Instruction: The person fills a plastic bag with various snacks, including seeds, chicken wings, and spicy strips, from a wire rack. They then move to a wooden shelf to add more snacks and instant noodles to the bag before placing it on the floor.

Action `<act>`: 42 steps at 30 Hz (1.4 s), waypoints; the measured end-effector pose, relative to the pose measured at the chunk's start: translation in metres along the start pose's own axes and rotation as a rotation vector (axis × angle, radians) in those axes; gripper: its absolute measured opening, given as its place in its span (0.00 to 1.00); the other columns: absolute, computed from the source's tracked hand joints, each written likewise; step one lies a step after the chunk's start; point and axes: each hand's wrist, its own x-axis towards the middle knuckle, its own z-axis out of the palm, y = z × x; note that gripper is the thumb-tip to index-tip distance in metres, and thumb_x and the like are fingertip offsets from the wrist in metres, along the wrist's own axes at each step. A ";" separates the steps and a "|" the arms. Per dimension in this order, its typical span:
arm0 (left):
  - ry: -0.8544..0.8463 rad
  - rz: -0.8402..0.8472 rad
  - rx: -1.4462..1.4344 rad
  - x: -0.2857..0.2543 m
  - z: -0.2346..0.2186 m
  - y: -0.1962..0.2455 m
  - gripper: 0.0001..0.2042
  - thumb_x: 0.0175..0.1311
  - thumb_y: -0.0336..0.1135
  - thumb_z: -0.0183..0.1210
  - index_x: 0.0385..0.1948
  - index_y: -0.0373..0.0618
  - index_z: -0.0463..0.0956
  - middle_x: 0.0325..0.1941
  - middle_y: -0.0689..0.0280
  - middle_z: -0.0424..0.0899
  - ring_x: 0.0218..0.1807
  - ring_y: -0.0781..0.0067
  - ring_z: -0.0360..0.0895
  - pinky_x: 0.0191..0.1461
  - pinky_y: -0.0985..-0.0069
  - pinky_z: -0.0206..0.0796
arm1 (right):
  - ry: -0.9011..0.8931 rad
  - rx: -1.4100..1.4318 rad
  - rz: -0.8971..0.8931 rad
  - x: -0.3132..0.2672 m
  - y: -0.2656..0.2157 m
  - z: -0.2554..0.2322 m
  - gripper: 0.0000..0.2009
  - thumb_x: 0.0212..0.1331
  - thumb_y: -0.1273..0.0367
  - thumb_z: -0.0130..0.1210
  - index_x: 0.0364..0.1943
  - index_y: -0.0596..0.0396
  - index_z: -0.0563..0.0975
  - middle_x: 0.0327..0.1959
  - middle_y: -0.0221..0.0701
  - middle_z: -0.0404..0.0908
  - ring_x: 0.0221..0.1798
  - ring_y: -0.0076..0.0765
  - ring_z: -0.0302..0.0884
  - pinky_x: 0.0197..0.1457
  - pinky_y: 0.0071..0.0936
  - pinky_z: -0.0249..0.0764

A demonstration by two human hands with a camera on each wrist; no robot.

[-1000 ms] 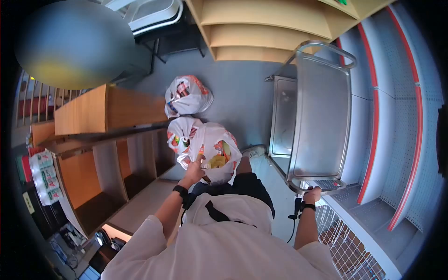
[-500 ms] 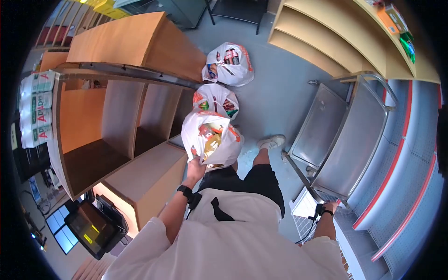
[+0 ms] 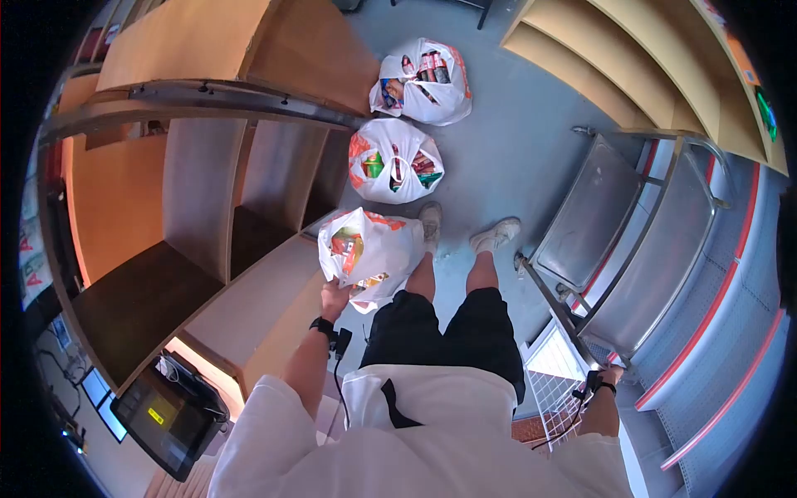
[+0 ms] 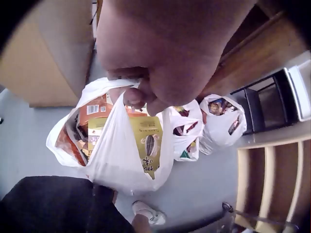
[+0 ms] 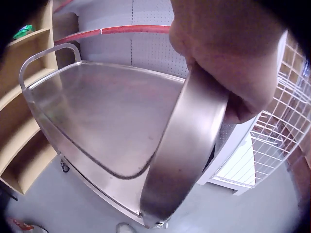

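Observation:
My left hand (image 3: 334, 300) grips the gathered handles of a full white plastic bag (image 3: 390, 253); in the left wrist view the fingers curl round the handles, and a yellow-green packet (image 4: 148, 141) and orange packs show inside the bag (image 4: 109, 170). Two more filled bags stand on the floor beyond it, a middle one (image 3: 382, 187) and a far one (image 3: 444, 104). On the other side, my right hand (image 3: 613, 375) is curled round the end handle of a metal cart (image 3: 664, 249). The right wrist view shows that handle (image 5: 180, 155) and the cart's bare top tray (image 5: 112, 116).
Wooden shelving (image 3: 195, 191) stands at the left, with a dark screen (image 3: 170, 415) near its lower end. Light wood shelves (image 3: 614, 58) are at the upper right. Grey shelves with red edges (image 3: 730, 307) line the right, above a white wire basket (image 3: 560, 407).
The held bag has moved left and nearer the wooden shelving, apart from the middle bag. The view has shifted, and both legs now show. My right hand has stayed on the cart handle.

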 end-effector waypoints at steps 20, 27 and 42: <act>-0.086 -0.328 0.002 0.170 0.080 -0.110 0.25 0.39 0.41 0.70 0.35 0.31 0.74 0.28 0.57 0.82 0.32 0.62 0.81 0.32 0.67 0.72 | 0.188 0.101 0.190 0.014 -0.024 -0.045 0.12 0.47 0.64 0.42 0.18 0.56 0.72 0.21 0.36 0.72 0.20 0.40 0.67 0.21 0.33 0.62; -0.233 -0.201 0.059 0.129 0.104 -0.148 0.22 0.47 0.36 0.62 0.40 0.32 0.66 0.39 0.52 0.76 0.35 0.57 0.79 0.23 0.63 0.73 | 0.146 -0.050 0.147 0.029 -0.008 -0.064 0.12 0.47 0.61 0.43 0.21 0.53 0.73 0.19 0.35 0.71 0.20 0.38 0.66 0.24 0.35 0.63; -0.169 0.086 0.545 0.067 0.013 -0.095 0.20 0.53 0.33 0.49 0.48 0.36 0.64 0.37 0.41 0.78 0.41 0.39 0.77 0.48 0.54 0.69 | 0.075 0.023 0.253 0.005 -0.014 -0.049 0.12 0.46 0.59 0.44 0.20 0.52 0.71 0.22 0.34 0.72 0.24 0.38 0.66 0.28 0.37 0.65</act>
